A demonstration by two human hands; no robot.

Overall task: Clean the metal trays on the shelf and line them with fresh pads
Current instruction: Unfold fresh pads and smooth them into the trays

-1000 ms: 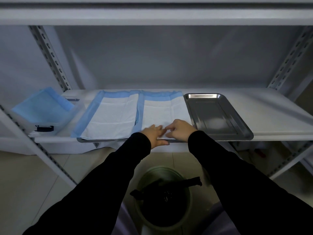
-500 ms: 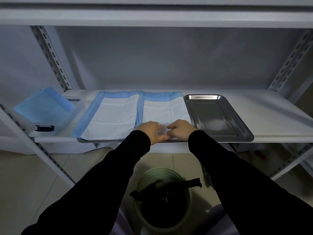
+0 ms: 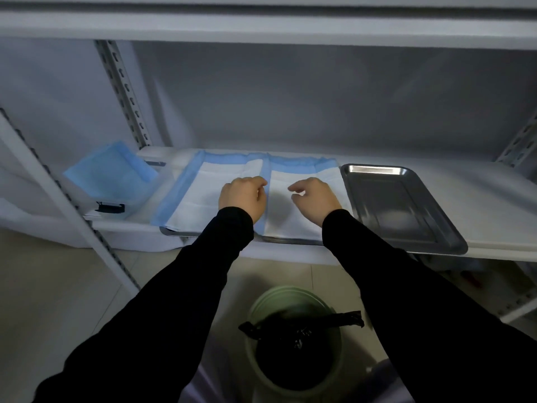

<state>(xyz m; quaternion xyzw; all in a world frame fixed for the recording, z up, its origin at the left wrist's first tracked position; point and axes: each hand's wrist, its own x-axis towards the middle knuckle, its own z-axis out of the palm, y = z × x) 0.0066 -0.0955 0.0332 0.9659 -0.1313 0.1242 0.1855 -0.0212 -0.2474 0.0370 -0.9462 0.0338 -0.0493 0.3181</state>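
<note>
Three metal trays sit side by side on the white shelf (image 3: 494, 199). The left tray (image 3: 174, 232) carries a white pad with blue border (image 3: 200, 193). A second such pad (image 3: 293, 170) covers the middle tray (image 3: 290, 241). The right tray (image 3: 406, 207) is bare and shiny. My left hand (image 3: 242, 196) rests over the seam between the two pads, fingers curled. Over the middle pad hovers my right hand (image 3: 315, 199), fingers loosely bent, holding nothing visible.
A clear plastic box (image 3: 122, 196) with a stack of blue pads (image 3: 107, 170) stands at the shelf's left end. A green bin with a black bag (image 3: 293, 344) stands on the floor below my arms. Slotted shelf posts (image 3: 125, 94) rise at left and right.
Both hands have moved from the front edge of the middle pad farther back over it and have spread apart. The pads and trays stay in place.
</note>
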